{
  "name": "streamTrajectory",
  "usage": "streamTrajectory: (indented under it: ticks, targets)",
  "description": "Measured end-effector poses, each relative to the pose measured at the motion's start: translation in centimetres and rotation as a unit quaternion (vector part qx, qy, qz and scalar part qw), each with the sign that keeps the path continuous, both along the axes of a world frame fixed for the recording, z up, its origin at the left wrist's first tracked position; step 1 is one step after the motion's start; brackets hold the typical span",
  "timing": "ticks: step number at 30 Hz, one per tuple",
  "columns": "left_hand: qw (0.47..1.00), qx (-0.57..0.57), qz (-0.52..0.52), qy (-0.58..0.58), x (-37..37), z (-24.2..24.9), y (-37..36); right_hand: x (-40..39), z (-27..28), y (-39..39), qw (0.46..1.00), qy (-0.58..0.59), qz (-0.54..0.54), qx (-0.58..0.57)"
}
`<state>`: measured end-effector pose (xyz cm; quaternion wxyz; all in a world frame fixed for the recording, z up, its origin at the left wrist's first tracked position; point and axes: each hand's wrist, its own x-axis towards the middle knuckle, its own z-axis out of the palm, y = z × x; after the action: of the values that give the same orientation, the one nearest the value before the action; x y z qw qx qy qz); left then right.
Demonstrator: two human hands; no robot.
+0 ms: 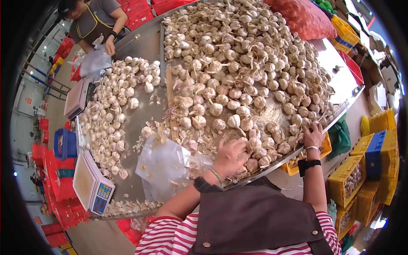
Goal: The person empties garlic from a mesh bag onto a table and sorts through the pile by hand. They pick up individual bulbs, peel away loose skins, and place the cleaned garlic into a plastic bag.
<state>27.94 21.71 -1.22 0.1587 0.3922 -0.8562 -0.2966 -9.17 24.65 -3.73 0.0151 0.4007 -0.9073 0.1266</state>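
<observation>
At nine o'clock: scale with nothing on its pan; small garlic pile beside it.
Seven o'clock: plastic bag lies flat, looks nearly unfilled.
Centre: left hand curled over garlic bulbs at the table edge.
Four o'clock: right hand, fingers spread on bulbs.
Twelve o'clock: big heap apparently unsorted.

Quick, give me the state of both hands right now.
Left hand: curled over garlic bulbs at the near edge of the pile; a firm grasp cannot be told.
Right hand: fingers spread, open, resting on the garlic.
</observation>
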Motion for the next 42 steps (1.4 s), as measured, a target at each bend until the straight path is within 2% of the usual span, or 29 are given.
streamTrajectory:
  ticks: [4, 6, 7, 9, 12, 20, 22, 23, 24, 25, 26, 27, 28, 30, 31, 32, 33, 34, 35, 36, 38, 40, 42]
  targets:
    - [0.986, -0.019, 0.139, 0.090, 1.0, 0.3, -5.7, 0.3, 0.1, -0.3, 0.999, -0.015, -0.031, -0.014]
    - [0.981, -0.109, 0.150, 0.062, 0.6, -1.0, -9.0, 0.5, 0.4, -0.3, 0.999, -0.019, -0.036, -0.014]
    - [0.981, -0.110, 0.144, 0.064, 0.0, -1.2, -10.4, 0.5, 0.4, -0.4, 0.999, -0.021, -0.035, -0.015]
    - [0.982, -0.113, 0.116, -0.100, -1.4, -1.5, -12.8, 0.5, 0.2, -0.3, 0.999, -0.018, -0.035, -0.024]
    - [0.968, -0.090, 0.088, -0.218, -3.2, -2.4, -15.1, 0.2, -0.1, -0.2, 0.999, -0.007, -0.038, -0.027]
    - [0.957, -0.163, 0.093, -0.223, -3.4, -3.4, -14.6, 0.6, 0.5, -0.2, 0.997, -0.029, -0.042, -0.058]
    - [0.981, -0.055, 0.119, -0.143, -2.5, -3.3, -14.4, 0.7, 0.7, -0.2, 0.996, -0.039, -0.054, -0.058]
    - [0.987, -0.066, 0.134, -0.059, -1.8, -2.7, -13.9, 0.5, 0.4, -0.2, 0.996, -0.039, -0.052, -0.061]
    - [0.987, -0.069, 0.131, -0.063, -1.3, -2.6, -14.0, 0.4, 0.2, -0.1, 0.996, -0.040, -0.052, -0.063]
    - [0.966, 0.123, 0.173, 0.151, -0.8, -2.0, -14.0, 0.4, 0.0, -0.1, 0.995, -0.046, -0.055, -0.064]
    - [0.862, 0.304, 0.203, 0.351, -0.6, -1.5, -13.9, 0.4, -0.1, -0.1, 0.995, -0.044, -0.050, -0.073]
    - [0.714, 0.422, 0.207, 0.519, -0.4, -1.0, -13.6, 0.4, -0.2, -0.1, 0.995, -0.042, -0.046, -0.081]
    - [0.719, 0.421, 0.207, 0.513, -0.5, -0.2, -13.6, 0.4, -0.2, -0.1, 0.994, -0.049, -0.049, -0.082]
    - [0.574, 0.515, 0.170, 0.613, -0.8, 0.9, -14.1, 0.4, 0.2, 0.0, 0.996, -0.037, -0.028, -0.080]
    - [0.588, 0.521, 0.221, 0.578, -1.1, -0.2, -15.3, 0.8, 0.7, 0.0, 0.994, -0.034, -0.026, -0.100]
    - [0.592, 0.525, 0.219, 0.570, -1.7, -1.1, -16.4, 0.7, 0.4, 0.0, 0.994, -0.038, -0.034, -0.098]
    - [0.734, 0.452, 0.260, 0.435, -2.5, -2.1, -17.4, 0.4, -0.1, 0.1, 0.992, -0.048, -0.022, -0.110]
    - [0.844, 0.355, 0.285, 0.284, -3.5, -2.7, -18.2, 0.0, -0.5, 0.2, 0.991, -0.057, -0.010, -0.124]
    - [0.947, 0.155, 0.246, 0.136, -4.5, -3.1, -18.7, 0.1, -0.2, 0.2, 0.990, -0.038, -0.003, -0.139]
    - [0.977, 0.016, 0.200, -0.079, -5.0, -3.9, -19.9, 0.4, 0.3, 0.2, 0.988, -0.056, -0.006, -0.144]
    - [0.957, -0.065, 0.175, -0.223, -8.1, -1.0, -18.6, 0.5, 0.4, 0.1, 0.991, -0.033, -0.006, -0.133]
    - [0.957, -0.053, 0.144, -0.246, -9.0, -1.3, -19.4, 0.3, 0.3, 0.2, 0.989, -0.042, -0.008, -0.141]
    - [0.953, 0.027, 0.151, -0.261, -9.4, -2.0, -20.4, 0.4, 0.2, 0.2, 0.987, -0.054, -0.009, -0.149]
